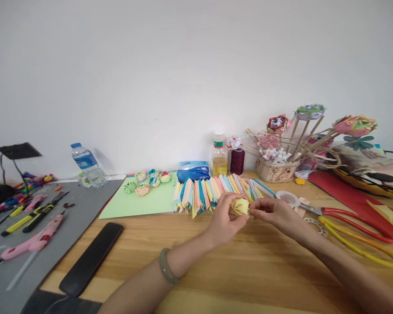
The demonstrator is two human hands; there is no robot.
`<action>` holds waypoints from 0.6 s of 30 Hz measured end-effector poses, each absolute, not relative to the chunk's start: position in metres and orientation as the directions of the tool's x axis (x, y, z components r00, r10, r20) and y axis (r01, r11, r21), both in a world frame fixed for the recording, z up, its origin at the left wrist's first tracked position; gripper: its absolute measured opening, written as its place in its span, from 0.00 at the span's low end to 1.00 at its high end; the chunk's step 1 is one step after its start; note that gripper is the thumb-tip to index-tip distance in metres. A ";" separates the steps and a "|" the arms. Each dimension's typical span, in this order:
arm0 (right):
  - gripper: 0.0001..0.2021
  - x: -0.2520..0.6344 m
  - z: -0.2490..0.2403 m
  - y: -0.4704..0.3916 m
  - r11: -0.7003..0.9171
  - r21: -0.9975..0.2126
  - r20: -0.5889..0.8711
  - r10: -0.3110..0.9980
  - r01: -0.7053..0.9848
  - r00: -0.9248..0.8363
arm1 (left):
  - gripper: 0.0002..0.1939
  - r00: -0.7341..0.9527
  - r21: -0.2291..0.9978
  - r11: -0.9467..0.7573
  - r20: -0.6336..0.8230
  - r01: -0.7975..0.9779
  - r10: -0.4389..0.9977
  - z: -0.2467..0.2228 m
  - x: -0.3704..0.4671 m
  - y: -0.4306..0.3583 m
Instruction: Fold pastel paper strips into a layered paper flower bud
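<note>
My left hand (223, 220) is closed around a small yellow folded paper flower (240, 207), held just above the wooden table. From the right, the fingertips of my right hand (275, 213) pinch the edge of the same piece. Its far side is partly covered by my fingers. Right behind my hands lies a fanned row of folded paper strips (196, 194) in pink, yellow, blue and white. A white roll of tape (287, 199) sits beyond my right wrist, and large scissors (356, 213) with red and yellow handles lie beside that forearm.
Several small paper flowers (142, 189) rest on a green sheet (140, 207). Behind the strips stand a blue tissue pack (193, 170), a bottle (219, 157) and a thread spool (237, 162). A basket (277, 171) holds paper flowers. Leftward lie a phone (91, 258) and a pink glue gun (36, 240).
</note>
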State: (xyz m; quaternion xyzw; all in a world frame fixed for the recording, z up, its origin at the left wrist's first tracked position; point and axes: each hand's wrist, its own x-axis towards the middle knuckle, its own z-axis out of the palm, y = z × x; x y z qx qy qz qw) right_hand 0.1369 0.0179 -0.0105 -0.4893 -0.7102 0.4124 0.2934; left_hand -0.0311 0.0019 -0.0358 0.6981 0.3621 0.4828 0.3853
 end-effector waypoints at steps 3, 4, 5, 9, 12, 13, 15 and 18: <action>0.10 0.136 -0.010 0.017 0.174 -0.873 0.003 0.936 0.455 -0.352 | 0.18 0.230 0.889 -0.433 0.394 0.150 0.890 -0.036 -0.030 0.000; 0.10 0.136 -0.010 0.017 0.157 -0.877 -0.016 0.935 0.455 -0.354 | 0.18 0.221 0.887 -0.436 0.399 0.153 0.890 -0.037 -0.029 0.000; 0.09 0.136 -0.010 0.017 0.134 -0.883 -0.042 0.932 0.450 -0.360 | 0.18 0.217 0.885 -0.440 0.404 0.154 0.889 -0.037 -0.029 0.000; 0.09 0.138 -0.011 0.019 0.032 -0.919 -0.134 0.912 0.393 -0.387 | 0.18 0.225 0.889 -0.439 0.405 0.129 0.886 -0.039 -0.029 0.000; 0.10 0.139 -0.010 0.020 -0.009 -0.940 -0.147 0.913 0.341 -0.382 | 0.17 0.220 0.902 -0.422 0.395 0.090 0.892 -0.040 -0.029 0.002; 0.11 0.140 -0.010 0.020 -0.017 -0.946 -0.146 0.914 0.323 -0.380 | 0.17 0.216 0.906 -0.417 0.393 0.079 0.894 -0.041 -0.029 0.003; 0.14 0.140 -0.009 0.019 -0.032 -0.958 -0.142 0.914 0.284 -0.379 | 0.16 0.204 0.909 -0.412 0.392 0.064 0.897 -0.042 -0.028 0.004; 0.16 0.141 -0.009 0.019 -0.050 -0.967 -0.149 0.907 0.251 -0.394 | 0.17 0.190 0.912 -0.405 0.387 0.063 0.902 -0.045 -0.028 0.006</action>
